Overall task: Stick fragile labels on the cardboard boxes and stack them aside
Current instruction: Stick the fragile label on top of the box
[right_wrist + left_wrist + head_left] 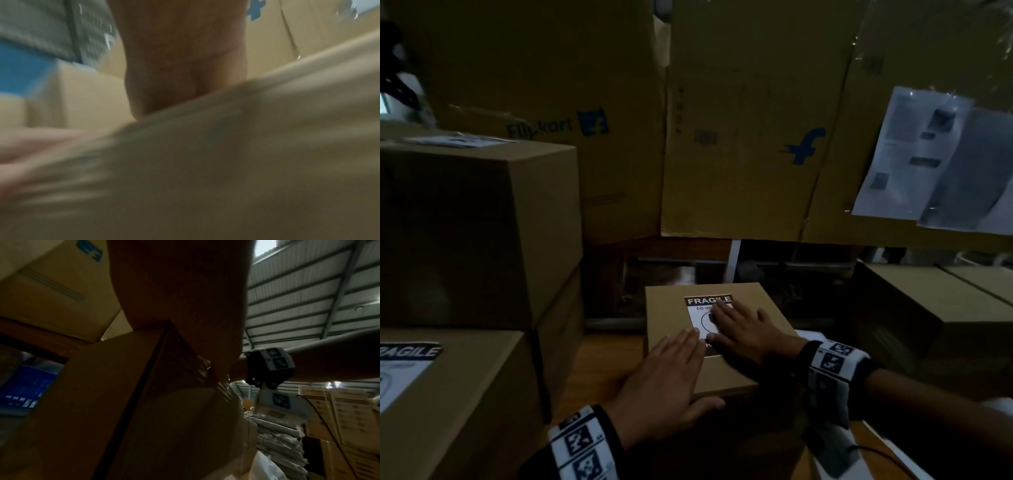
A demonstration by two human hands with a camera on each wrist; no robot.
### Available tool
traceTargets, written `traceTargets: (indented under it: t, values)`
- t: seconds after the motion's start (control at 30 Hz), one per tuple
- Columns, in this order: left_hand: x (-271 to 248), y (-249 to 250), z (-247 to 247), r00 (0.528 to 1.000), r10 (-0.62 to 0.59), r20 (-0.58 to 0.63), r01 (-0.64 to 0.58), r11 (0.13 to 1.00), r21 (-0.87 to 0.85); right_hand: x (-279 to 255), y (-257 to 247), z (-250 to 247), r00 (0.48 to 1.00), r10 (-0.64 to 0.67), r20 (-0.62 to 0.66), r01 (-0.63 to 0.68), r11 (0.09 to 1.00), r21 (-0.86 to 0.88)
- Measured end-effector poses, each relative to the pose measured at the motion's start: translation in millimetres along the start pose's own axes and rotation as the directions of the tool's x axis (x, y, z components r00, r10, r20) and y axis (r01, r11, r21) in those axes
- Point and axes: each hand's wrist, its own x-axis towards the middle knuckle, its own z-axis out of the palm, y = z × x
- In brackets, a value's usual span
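Observation:
A small brown cardboard box (pixel 671 308) stands on the wooden table in the middle of the head view. A black and white FRAGILE label (pixel 697 308) lies on its top. My right hand (pixel 739 332) lies flat on the label with straight, spread fingers. My left hand (pixel 671 370) lies flat on the box top beside the label, its thumb over the near edge. The left wrist view shows the box (pixel 123 402) from below under my palm (pixel 180 296). The right wrist view is blurred: my palm (pixel 185 56) on the box (pixel 226 162).
Two stacked boxes (pixel 476 233) stand at the left, with a labelled box (pixel 448 394) in front of them. Big Flipkart cartons (pixel 739 137) wall off the back. Papers (pixel 928 161) hang at the right above more boxes (pixel 935 301).

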Motion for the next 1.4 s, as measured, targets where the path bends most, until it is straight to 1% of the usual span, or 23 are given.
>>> traceTargets:
  t: [0.03, 0.1, 0.13, 0.2, 0.23, 0.27, 0.3, 0.33, 0.53, 0.63, 0.7, 0.77, 0.83, 0.87, 0.9, 0.93, 0.97, 1.0, 1.03, 1.07, 1.23, 1.3, 1.4]
  values:
    - [2.0, -2.3, 2.8, 0.997, 0.04, -0.061, -0.04, 0.999, 0.0, 1.7, 4.9, -1.3, 1.0, 0.015, 0.002, -0.015, 1.0, 0.004]
    - [1.6, -2.3, 3.3, 0.997, 0.032, -0.067, -0.036, 0.998, -0.057, 9.2, 14.9, -7.6, 0.999, 0.029, 0.029, -0.029, 0.999, -0.014]
    - [2.2, -2.5, 1.0, 0.994, 0.044, -0.096, -0.047, 0.998, -0.035, 13.7, 17.5, -12.8, 0.997, 0.042, 0.059, -0.04, 0.998, -0.04]
    - [0.4, -0.2, -4.4, 0.997, -0.018, -0.071, 0.018, 1.0, 0.0, 20.7, 18.7, -23.2, 0.989, 0.078, 0.125, -0.067, 0.994, -0.091]
    - [-0.3, 0.7, -5.5, 0.994, -0.028, -0.109, 0.026, 1.0, -0.013, 23.0, 17.5, -27.2, 0.984, 0.086, 0.153, -0.071, 0.992, -0.104]
    - [1.7, -0.6, -0.3, 0.987, 0.009, -0.161, -0.009, 1.0, -0.001, 22.1, 15.4, -31.0, 0.98, 0.093, 0.177, -0.074, 0.991, -0.11]
    - [3.0, -2.6, 4.3, 0.987, 0.016, -0.161, -0.015, 1.0, 0.006, 21.5, 13.9, -33.1, 0.977, 0.097, 0.189, -0.078, 0.991, -0.109]
    - [3.4, -3.6, 4.9, 0.993, 0.008, -0.12, -0.009, 1.0, -0.003, 19.6, 12.8, -33.4, 0.976, 0.103, 0.192, -0.085, 0.991, -0.099]
    - [1.2, 2.2, 7.0, 0.993, -0.04, -0.109, 0.04, 0.999, 0.0, -13.8, 30.3, -8.6, 0.977, 0.108, 0.182, -0.095, 0.993, -0.075]
    - [2.2, 4.2, 5.2, 0.995, -0.075, -0.065, 0.072, 0.996, -0.048, -41.6, 53.5, 8.2, 0.989, 0.078, 0.123, -0.074, 0.997, -0.032]
    - [0.5, 6.2, 0.6, 0.989, -0.121, -0.087, 0.114, 0.99, -0.078, -59.5, 63.8, 22.8, 0.998, 0.061, 0.0, -0.061, 0.994, 0.09]
    - [0.1, 6.1, -4.3, 0.96, -0.231, -0.156, 0.21, 0.968, -0.137, -70.7, 63.7, 32.4, 0.981, 0.123, -0.148, -0.083, 0.964, 0.251]
    - [1.1, 11.1, -2.9, 0.893, -0.392, -0.222, 0.352, 0.914, -0.2, -75.5, 58.4, 40.7, 0.935, 0.236, -0.263, -0.113, 0.906, 0.409]
    - [2.1, 16.1, -1.0, 0.839, -0.49, -0.236, 0.429, 0.863, -0.265, -78.4, 57.0, 44.0, 0.91, 0.284, -0.302, -0.11, 0.868, 0.483]
    - [2.6, 23.4, 1.0, 0.767, -0.597, -0.234, 0.492, 0.782, -0.382, -81.3, 56.9, 48.0, 0.893, 0.331, -0.306, -0.103, 0.811, 0.577]
    - [3.1, 29.5, 4.0, 0.687, -0.696, -0.209, 0.512, 0.667, -0.541, -85.9, 56.7, 51.1, 0.883, 0.365, -0.296, -0.075, 0.731, 0.678]
    - [2.4, 35.8, 6.4, 0.619, -0.769, -0.162, 0.489, 0.538, -0.686, -93.8, 55.8, 53.4, 0.882, 0.378, -0.282, -0.032, 0.644, 0.764]
    - [0.7, 40.0, 10.1, 0.58, -0.807, -0.114, 0.433, 0.424, -0.796, -103.4, 54.5, 56.1, 0.886, 0.372, -0.276, 0.014, 0.573, 0.819]
    - [-3.4, 44.4, 12.2, 0.564, -0.822, -0.079, 0.371, 0.337, -0.865, -114.1, 52.6, 58.8, 0.891, 0.358, -0.281, 0.05, 0.537, 0.842]
    - [-9.1, 48.8, 14.6, 0.56, -0.827, -0.056, 0.32, 0.277, -0.906, -124.1, 51.0, 63.2, 0.893, 0.335, -0.3, 0.082, 0.534, 0.841]
    - [-61.8, 92.5, 5.3, 0.603, -0.797, -0.019, 0.15, 0.137, -0.979, -172.4, 45.7, 90.7, 0.905, 0.182, -0.385, 0.234, 0.544, 0.806]
    - [-82.3, 109.9, -1.4, 0.611, -0.791, -0.032, 0.124, 0.136, -0.983, -192.0, 46.3, 93.9, 0.918, 0.097, -0.385, 0.272, 0.551, 0.789]
    - [-109.0, 124.0, -19.1, 0.572, -0.813, -0.106, 0.108, 0.203, -0.973, -218.3, 41.4, 78.3, 0.925, 0.044, -0.377, 0.276, 0.605, 0.747]
